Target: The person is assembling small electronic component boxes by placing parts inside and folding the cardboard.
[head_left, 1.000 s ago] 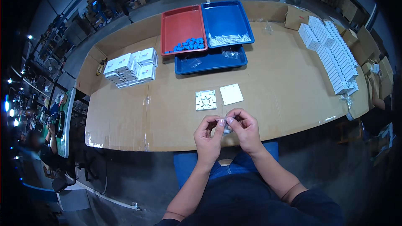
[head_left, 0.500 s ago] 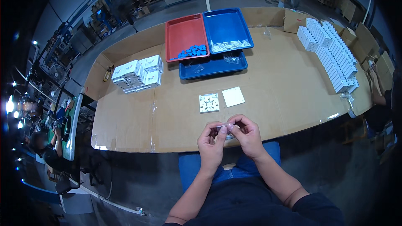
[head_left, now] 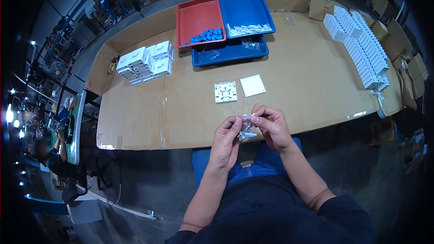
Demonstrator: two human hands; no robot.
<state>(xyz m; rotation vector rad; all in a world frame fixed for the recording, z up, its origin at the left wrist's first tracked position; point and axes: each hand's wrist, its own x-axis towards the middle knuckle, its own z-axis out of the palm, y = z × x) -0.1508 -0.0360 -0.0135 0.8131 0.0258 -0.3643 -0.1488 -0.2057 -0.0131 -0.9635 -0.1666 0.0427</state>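
Small clear bag (head_left: 246, 128) held at table edge
Left hand (head_left: 224, 142) and right hand (head_left: 271, 126) both pinch it shut-fingered

So both hands meet at the near edge of the table (head_left: 294, 63), left hand (head_left: 224, 142) beside right hand (head_left: 271, 126), with a small clear bag (head_left: 245, 126) pinched between them. Just behind them two square plates (head_left: 225, 92) lie side by side. Further back sit three trays (head_left: 228, 53). Stacked boxes (head_left: 144, 63) are far left, rows of boxes (head_left: 361, 45) far right.
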